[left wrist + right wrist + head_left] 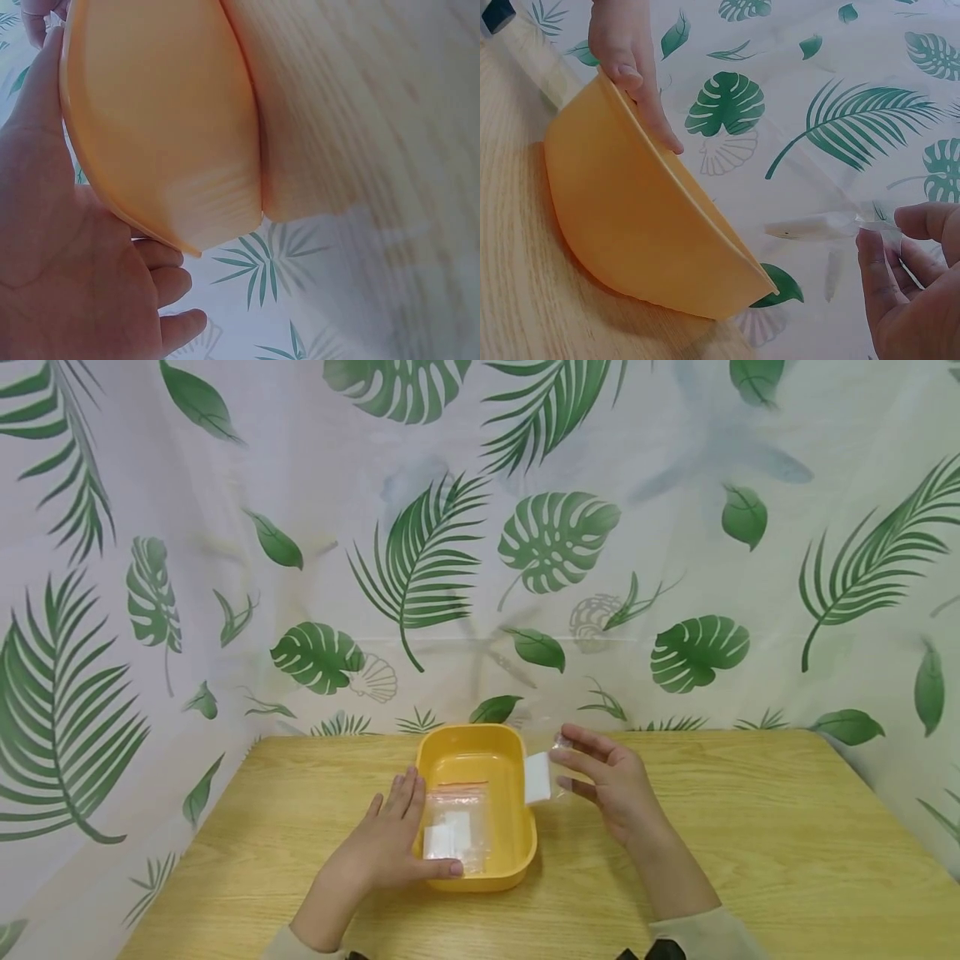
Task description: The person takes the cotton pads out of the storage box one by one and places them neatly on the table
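Right hand: here's the right hand [621, 789], right of centre in the head view, thumb and fingertips pinched together, the fingers gently bent.
In its grip: a small clear bag [559, 787], caught by its edge; a white piece [537, 778] shows at the bag's left end.
Bag's place: in the head view the white end overlaps the tub's right rim; over to the right wrist view, at lower right, and the bag appears nearly edge-on, with a gap between it and the rim.
Left hand: and the left hand [392, 842], lower left of centre, lies spread against the tub, fingers fairly straight along the left side, thumb reaching across the near rim; it's steady contact, with nothing pinched.
Yellow tub: the yellow tub [513, 843] sits upright just below the middle of the head view, between the two hands.
Inside the tub: clear bagging [477, 839] lies toward the near left, a red strip [461, 784] along its far edge, white contents [447, 839] showing through; how many bags, I can't tell.
Table: wood-grain table [750, 835] across the lower frame.
Backdrop: leaf-print sheet [637, 435] filling the upper frame.
Sleeves: pale cuffs [705, 935] at the bottom edge.
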### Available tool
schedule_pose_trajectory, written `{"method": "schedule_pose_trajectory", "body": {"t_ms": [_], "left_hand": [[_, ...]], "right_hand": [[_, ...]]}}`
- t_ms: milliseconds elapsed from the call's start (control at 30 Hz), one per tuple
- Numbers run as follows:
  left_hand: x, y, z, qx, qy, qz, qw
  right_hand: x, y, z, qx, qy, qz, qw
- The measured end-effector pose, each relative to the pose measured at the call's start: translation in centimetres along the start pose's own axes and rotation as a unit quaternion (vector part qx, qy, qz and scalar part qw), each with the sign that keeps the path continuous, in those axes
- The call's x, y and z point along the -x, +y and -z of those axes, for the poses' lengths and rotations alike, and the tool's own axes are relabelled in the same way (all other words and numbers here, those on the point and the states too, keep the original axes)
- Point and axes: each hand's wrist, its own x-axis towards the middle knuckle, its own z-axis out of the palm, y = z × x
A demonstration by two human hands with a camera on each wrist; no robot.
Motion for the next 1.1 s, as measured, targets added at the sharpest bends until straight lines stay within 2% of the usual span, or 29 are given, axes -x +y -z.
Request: {"method": "schedule_pose_trajectory", "body": {"t_ms": [367, 600, 1100], "left_hand": [[0.1, 0.1, 0.0, 0.005, 0.004, -0.002, 1.0000], [0.0, -0.1, -0.1, -0.012, 0.007, -0.004, 0.9999], [-0.2, -0.2, -0.2, -0.014, 0.003, -0.005, 0.9999]], "right_hand": [[-0.1, 0.0, 1.1, -0.008, -0.002, 0.003, 1.0000], [-0.5, 0.1, 1.7, -0.022, 0.005, 0.008, 0.9997], [-1.0, 0.6, 2.3, -0.049, 0.010, -0.009, 0.9987]]}}
